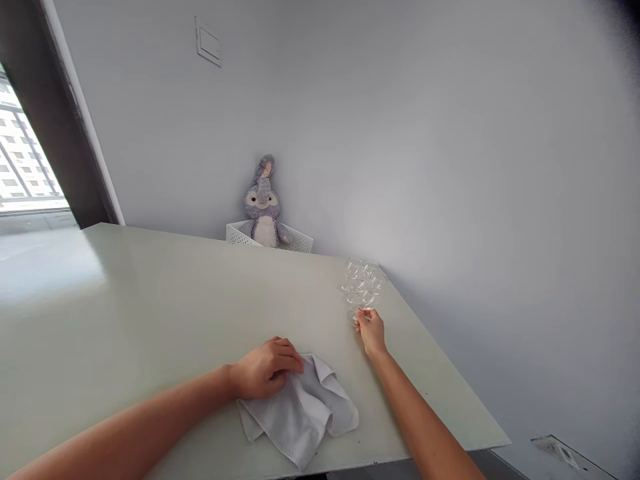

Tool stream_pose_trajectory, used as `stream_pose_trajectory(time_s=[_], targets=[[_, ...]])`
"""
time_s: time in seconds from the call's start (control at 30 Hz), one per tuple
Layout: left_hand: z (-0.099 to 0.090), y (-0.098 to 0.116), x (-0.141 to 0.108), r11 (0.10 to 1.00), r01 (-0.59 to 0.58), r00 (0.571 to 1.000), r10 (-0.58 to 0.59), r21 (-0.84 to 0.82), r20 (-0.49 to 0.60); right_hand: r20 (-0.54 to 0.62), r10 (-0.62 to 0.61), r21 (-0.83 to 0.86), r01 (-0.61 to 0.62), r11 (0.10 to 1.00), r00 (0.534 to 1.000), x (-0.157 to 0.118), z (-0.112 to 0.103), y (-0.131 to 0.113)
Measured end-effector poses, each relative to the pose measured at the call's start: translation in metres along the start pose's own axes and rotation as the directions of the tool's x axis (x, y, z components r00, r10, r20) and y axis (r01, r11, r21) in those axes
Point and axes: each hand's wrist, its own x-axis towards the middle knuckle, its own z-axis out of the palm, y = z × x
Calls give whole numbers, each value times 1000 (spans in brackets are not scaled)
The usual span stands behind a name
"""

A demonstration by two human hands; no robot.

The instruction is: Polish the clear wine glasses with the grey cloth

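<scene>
Grey cloth point(315, 413) under left hand point(267, 368), right hand point(371, 330) at clear glasses point(361, 283).

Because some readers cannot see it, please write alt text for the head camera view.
Right hand touches clear glassware grouped near the edge of a pale table; left hand rests on a crumpled grey cloth. Behind, a plush toy sits in a white basket.

On the table point(200, 300), a cloth point(300, 420) lies at lower centre, and glasses point(363, 287) cluster right of centre, by the far corner. Behind the far edge, a plush toy point(265, 207) sits in a basket point(300, 241); a window point(25, 153) is at far left.
</scene>
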Motion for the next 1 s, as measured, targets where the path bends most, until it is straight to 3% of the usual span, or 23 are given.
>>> stream_pose_trajectory(time_s=[0.07, 0.13, 0.23, 0.3, 0.4, 0.57, 0.63, 0.7, 0.83, 0.9, 1.0], targets=[[0, -5, 0, 995, 71, 993, -78, -73, -92, 35, -14, 1, 14, 1000, 999, -8, 8, -2], [0, -11, 0, 964, 219, 945, -248, -150, -212, 86, -33, 14, 32, 999, 996, -17, 19, -6], [1, -19, 1, 847, 443, 781, -525, -293, -338, 181, -68, 47, 61, 997, 981, -28, 41, -13], [1, -24, 1, 777, 506, 682, -626, -374, -378, 244, -87, 68, 72, 995, 966, -34, 56, -18], [2, -31, 2, 720, 537, 601, -692, -439, -400, 328, -105, 95, 77, 992, 939, -41, 74, -23], [1, -37, 11, 646, 649, 533, -763, -401, -366, 424, -126, 144, 71, 987, 897, -51, 94, -26], [1, -40, 19, 623, 693, 517, -781, -364, -351, 327, -95, 179, 38, 983, 940, -50, 96, -23], [1, -45, 31, 624, 702, 521, -778, -343, -351, 145, -36, 215, 4, 977, 989, -44, 91, -19], [8, -60, 57, 635, 658, 519, -772, -405, -366, -122, 56, 229, -27, 973, 991, -14, 65, -7], [13, -65, 68, 626, 622, 504, -779, -470, -372, -170, 84, 223, -45, 974, 982, 3, 53, -3], [18, -69, 78, 611, 593, 482, -791, -525, -376, -131, 94, 211, -65, 975, 987, 22, 44, -2]])
